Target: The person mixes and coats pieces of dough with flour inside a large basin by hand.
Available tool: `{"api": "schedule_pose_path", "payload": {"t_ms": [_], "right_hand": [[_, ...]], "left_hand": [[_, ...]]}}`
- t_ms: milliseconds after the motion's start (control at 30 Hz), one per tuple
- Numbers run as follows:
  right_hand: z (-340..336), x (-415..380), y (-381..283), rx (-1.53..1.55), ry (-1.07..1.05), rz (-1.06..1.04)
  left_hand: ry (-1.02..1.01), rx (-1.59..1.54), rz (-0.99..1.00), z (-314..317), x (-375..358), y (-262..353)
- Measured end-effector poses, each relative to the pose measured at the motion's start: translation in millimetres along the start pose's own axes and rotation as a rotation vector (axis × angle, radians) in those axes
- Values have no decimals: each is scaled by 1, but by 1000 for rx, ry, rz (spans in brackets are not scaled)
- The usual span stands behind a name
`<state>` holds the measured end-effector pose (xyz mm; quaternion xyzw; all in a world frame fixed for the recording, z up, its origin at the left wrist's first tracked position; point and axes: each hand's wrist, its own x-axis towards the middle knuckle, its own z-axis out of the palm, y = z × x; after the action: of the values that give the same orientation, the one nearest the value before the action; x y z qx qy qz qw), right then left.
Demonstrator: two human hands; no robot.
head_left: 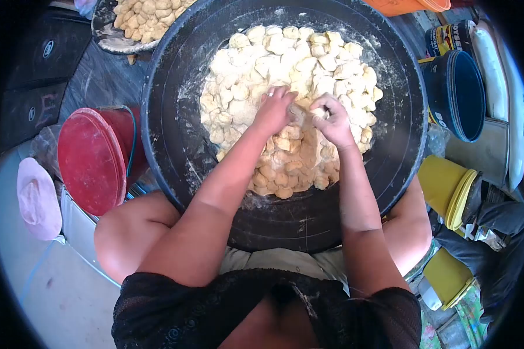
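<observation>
A large round black tub (180, 116) holds a heap of pale, floury dough pieces (343, 64), browner toward the near side. My left hand (275, 110) rests at the middle of the heap, its fingers bent over the dough, with a ring on one finger. Just right of it, my right hand (330, 119) has its thumb and fingers closed around a small pale dough piece. A narrow gap lies between the hands. What is under my left fingers is hidden.
Upper left, a smaller black pan (108, 41) holds more lumps. A red lidded bucket (93, 160) and a pink hat (38, 200) are left. On the right stand a dark bucket (466, 96) and yellow buckets (439, 180). An orange container (402, 6) is at the top.
</observation>
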<state>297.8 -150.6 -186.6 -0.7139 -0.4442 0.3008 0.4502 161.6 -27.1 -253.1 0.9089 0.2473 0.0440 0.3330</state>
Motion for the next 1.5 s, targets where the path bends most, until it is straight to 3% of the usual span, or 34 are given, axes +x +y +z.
{"api": "schedule_pose_path", "payload": {"t_ms": [100,133,233,267,367,400,500,533,633,667,700,767,833,867,967,1000,1100,1133,1233,1300,1367,1433,1500], "right_hand": [[-8,12,-44,32,-507,189],[-4,11,-32,17,-403,39],[-8,26,-4,-533,-16,67],[0,24,11,-888,82,113],[3,24,42,-1062,-23,-28],[-3,26,47,-907,-55,-59],[-20,30,50,-527,71,226],[-25,24,48,-281,264,355],[-39,13,14,576,619,137],[-46,5,-15,556,488,195],[-61,-5,-11,324,194,495],[-48,-8,10,78,-232,403],[-10,-19,10,-584,-167,46],[11,-22,25,-992,-140,-109],[13,-11,35,-808,-145,83],[4,-3,45,-590,-135,16],[-13,2,38,179,155,321],[-22,3,4,475,310,305],[-55,-1,-21,588,-105,300],[-39,3,-20,179,-296,340],[2,4,23,-191,-249,288],[46,-1,35,-583,-63,177],[64,-4,41,-629,40,153]], "left_hand": [[-208,-47,-35,-8,1,-13],[-177,-14,-53,-9,3,-15],[-138,-398,-149,-15,16,-25],[-81,-471,-99,-12,19,-34],[79,-169,106,-9,18,-30],[-17,-239,55,-16,14,-13],[85,-38,250,-2,-3,12],[133,-5,237,6,-3,8],[62,-144,91,4,-2,-4],[42,-229,27,-2,0,-4],[23,-314,-37,-12,4,-2],[31,-410,-107,-23,11,-5],[84,-430,-115,-33,17,-11],[-37,-365,-209,-49,20,-4],[-22,-329,-146,-48,28,-14],[-72,-314,-113,-46,29,-15],[-194,-182,-14,-33,28,-5],[-216,-72,21,-29,21,4],[-211,-9,62,-19,20,-2],[-216,-35,71,-19,25,-7],[-247,-20,126,-22,30,-4],[-344,61,136,-26,34,1],[-386,-102,-39,-43,30,16]]}}
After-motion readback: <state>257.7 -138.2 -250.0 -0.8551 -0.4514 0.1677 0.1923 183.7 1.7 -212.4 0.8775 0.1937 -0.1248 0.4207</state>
